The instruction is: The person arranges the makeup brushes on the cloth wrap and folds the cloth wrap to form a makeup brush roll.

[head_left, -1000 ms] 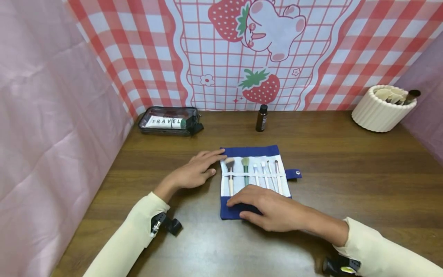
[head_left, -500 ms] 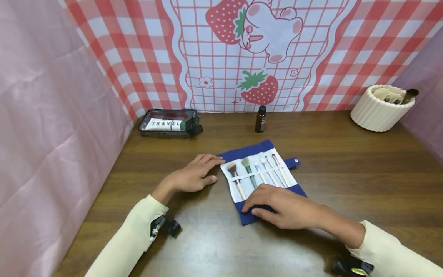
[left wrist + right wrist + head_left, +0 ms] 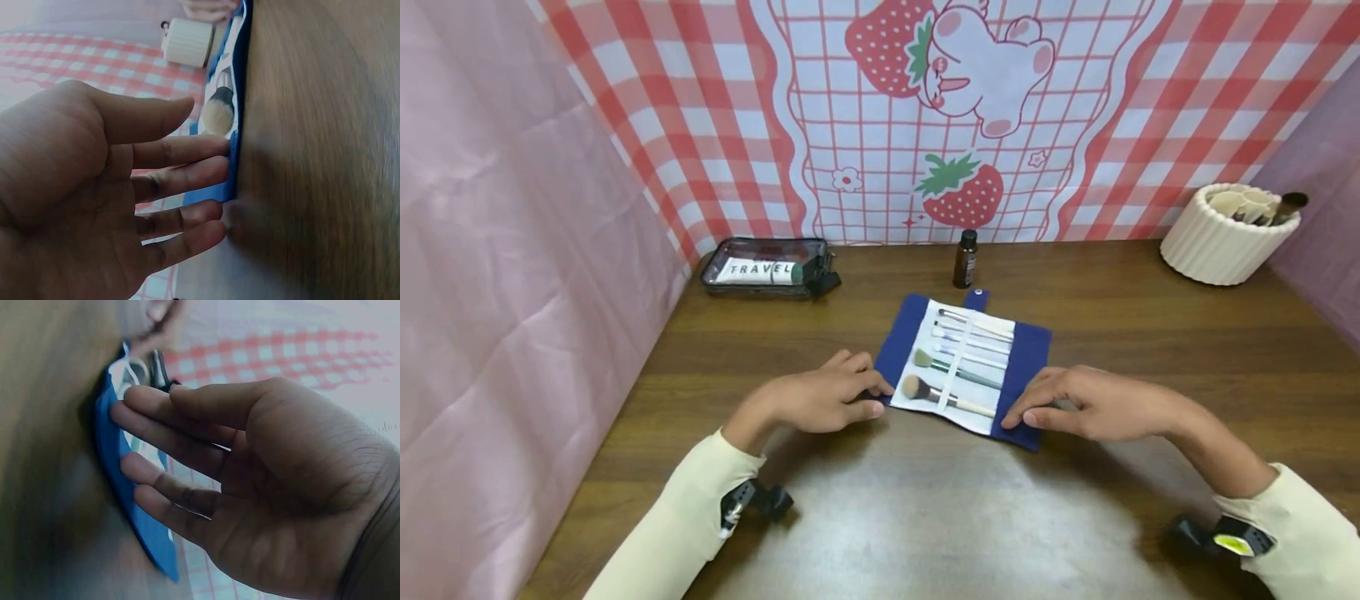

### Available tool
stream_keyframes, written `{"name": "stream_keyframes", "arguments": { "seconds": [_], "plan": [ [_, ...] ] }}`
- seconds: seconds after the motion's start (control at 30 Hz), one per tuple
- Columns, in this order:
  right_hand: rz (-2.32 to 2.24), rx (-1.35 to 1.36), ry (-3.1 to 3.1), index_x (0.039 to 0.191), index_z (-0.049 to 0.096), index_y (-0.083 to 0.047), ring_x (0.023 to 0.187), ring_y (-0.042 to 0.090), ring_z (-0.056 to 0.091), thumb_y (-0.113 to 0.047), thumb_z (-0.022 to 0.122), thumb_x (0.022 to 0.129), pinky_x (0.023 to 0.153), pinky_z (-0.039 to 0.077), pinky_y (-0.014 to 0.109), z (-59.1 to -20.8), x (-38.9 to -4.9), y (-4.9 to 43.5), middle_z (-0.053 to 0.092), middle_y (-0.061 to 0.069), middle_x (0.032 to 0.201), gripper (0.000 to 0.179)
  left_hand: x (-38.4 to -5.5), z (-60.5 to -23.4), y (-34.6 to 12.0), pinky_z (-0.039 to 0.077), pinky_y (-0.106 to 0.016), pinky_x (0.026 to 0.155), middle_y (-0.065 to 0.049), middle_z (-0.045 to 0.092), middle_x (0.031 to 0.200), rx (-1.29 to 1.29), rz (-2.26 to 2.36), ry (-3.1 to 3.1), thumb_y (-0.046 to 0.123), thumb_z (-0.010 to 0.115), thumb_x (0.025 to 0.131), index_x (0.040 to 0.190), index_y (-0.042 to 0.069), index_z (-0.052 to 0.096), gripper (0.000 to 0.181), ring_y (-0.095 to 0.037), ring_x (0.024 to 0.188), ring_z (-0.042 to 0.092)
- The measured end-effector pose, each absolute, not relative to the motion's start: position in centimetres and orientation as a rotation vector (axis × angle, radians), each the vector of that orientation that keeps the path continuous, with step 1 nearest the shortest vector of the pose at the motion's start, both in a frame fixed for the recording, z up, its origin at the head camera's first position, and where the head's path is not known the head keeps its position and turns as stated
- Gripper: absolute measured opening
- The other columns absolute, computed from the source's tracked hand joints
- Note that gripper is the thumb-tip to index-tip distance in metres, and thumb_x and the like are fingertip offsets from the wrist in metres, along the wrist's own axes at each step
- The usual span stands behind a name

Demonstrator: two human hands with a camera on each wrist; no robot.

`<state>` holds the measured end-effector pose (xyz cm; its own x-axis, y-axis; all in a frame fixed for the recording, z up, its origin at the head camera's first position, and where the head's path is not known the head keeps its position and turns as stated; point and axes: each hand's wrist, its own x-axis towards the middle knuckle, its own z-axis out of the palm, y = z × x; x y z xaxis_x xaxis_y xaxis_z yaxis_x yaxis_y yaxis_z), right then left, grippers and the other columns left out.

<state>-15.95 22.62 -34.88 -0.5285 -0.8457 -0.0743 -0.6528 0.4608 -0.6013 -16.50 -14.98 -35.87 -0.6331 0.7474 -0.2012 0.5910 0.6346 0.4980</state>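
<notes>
A blue makeup brush roll point(image 3: 1032, 346) lies unrolled on the table in the head view, its white lining facing up. Several brushes sit under a white strap across it. Nearest the front is a fluffy powder brush point(image 3: 916, 387), then a green brush point(image 3: 940, 365). The roll's snap tab point(image 3: 977, 298) points to the back. My left hand point(image 3: 820, 397) touches the blue left flap near its front corner with extended fingertips. On the right flap, the loosely bent fingers of my right hand point(image 3: 1101, 406) rest near the front edge. Neither hand wraps around the fabric in the wrist views.
Behind the roll stands a small dark bottle point(image 3: 966, 260). A clear travel pouch point(image 3: 765, 267) with a white tube inside lies at the back left. At the back right is a ribbed white holder point(image 3: 1227, 237) containing brushes. A checked cloth point(image 3: 730, 125) hangs behind the table.
The brush roll has turned counterclockwise, so its tab moved from the right side to the back. My right hand moved right and up with the flap; my left hand shifted slightly nearer.
</notes>
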Motion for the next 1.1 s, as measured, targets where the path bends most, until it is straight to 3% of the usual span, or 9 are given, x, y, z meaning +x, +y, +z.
{"name": "stream_keyframes", "arguments": {
  "seconds": [0.1,0.3,0.5,0.6,0.8,1.1],
  "plan": [
    [-0.773,-1.210,2.327,0.119,0.074,-0.027,0.101,0.009,0.058,-0.024,0.053,0.106,0.082,0.049,0.028,-34.9,-16.6,23.7,0.070,-0.013,0.115,0.025,-16.1,-35.6,-14.6,0.038,-0.034,0.083,0.003,0.048,0.103,1.070,0.564,2.410,0.034,0.051,0.106,0.132,0.011,0.063,0.036,-0.017,0.098,0.038],
    [-0.836,-1.113,2.332,0.123,0.072,-0.027,0.114,0.013,0.058,-0.023,0.053,0.106,0.093,0.048,0.029,-35.7,-17.9,25.6,0.068,-0.012,0.120,0.025,-16.2,-36.2,-14.1,0.037,-0.035,0.090,0.008,0.052,0.110,1.111,0.699,2.367,0.031,0.053,0.106,0.116,0.019,0.073,0.026,-0.015,0.103,0.042],
    [-0.972,-1.029,2.339,0.130,0.065,-0.024,0.122,0.018,0.056,-0.022,0.063,0.101,0.097,0.045,0.026,-37.3,-18.5,26.7,0.064,-0.006,0.129,0.029,-16.6,-37.9,-13.5,0.037,-0.036,0.089,0.006,0.052,0.112,1.051,0.816,2.449,0.032,0.064,0.100,0.106,0.026,0.071,0.011,-0.016,0.105,0.039],
    [-0.961,-1.062,2.379,0.134,0.061,-0.026,0.127,0.018,0.052,-0.025,0.068,0.098,0.102,0.042,0.028,-38.0,-18.5,26.6,0.059,-0.008,0.134,0.037,-16.7,-38.5,-13.3,0.038,-0.035,0.090,0.005,0.051,0.111,1.036,0.828,2.488,0.039,0.072,0.093,0.106,0.026,0.067,0.019,-0.016,0.106,0.039],
    [-0.776,-1.195,2.477,0.138,0.055,-0.034,0.129,0.015,0.043,-0.038,0.072,0.094,0.104,0.041,0.043,-38.8,-18.1,25.8,0.050,-0.013,0.140,0.048,-16.6,-38.7,-12.9,0.038,-0.033,0.090,0.005,0.048,0.114,1.040,0.767,2.543,0.047,0.083,0.081,0.109,0.025,0.063,0.041,-0.016,0.106,0.038],
    [-0.769,-1.142,2.492,0.132,0.058,-0.036,0.124,0.012,0.046,-0.034,0.065,0.099,0.103,0.043,0.045,-38.9,-18.1,25.5,0.052,-0.015,0.133,0.034,-16.8,-38.8,-13.1,0.038,-0.032,0.088,0.003,0.051,0.107,1.094,0.769,2.552,0.038,0.072,0.094,0.105,0.023,0.063,0.021,-0.015,0.102,0.038]
  ]
}}
